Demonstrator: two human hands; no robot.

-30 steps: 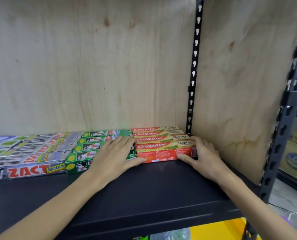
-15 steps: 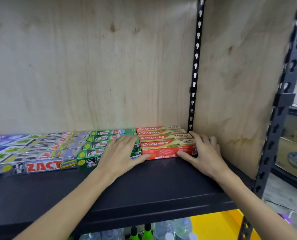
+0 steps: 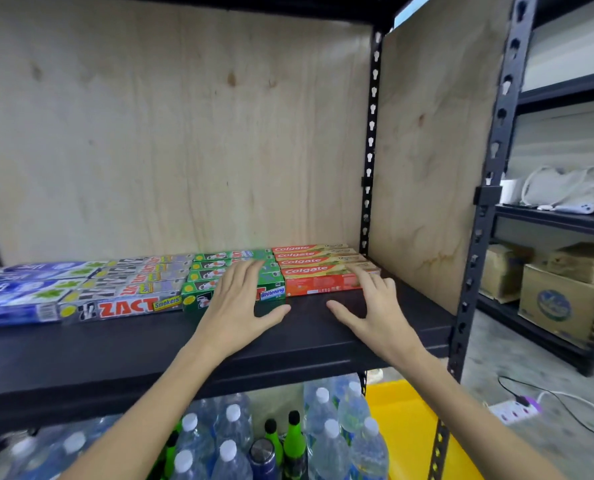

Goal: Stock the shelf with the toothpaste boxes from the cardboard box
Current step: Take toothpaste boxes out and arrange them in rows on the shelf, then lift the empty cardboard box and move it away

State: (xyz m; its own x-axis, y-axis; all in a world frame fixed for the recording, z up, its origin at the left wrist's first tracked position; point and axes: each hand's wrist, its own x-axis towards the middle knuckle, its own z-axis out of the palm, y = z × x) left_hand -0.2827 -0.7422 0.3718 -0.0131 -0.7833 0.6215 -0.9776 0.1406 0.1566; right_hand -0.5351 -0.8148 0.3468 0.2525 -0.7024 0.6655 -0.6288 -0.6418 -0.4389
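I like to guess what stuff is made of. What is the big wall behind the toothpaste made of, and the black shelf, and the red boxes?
The back wall looks like bare plywood: pale, matt, with grain lines and dark knots. The black shelf seems to be painted metal, smooth with a slight sheen, but I can't be sure. The red Colgate boxes look like thin printed cardboard, a bit glossy, with sharp folded edges.

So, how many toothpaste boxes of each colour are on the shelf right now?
Red Colgate boxes: 4
Green boxes: 4
Silver ZACT boxes: 4
Blue boxes: 4, partly cut off by the frame edge
Total: 16
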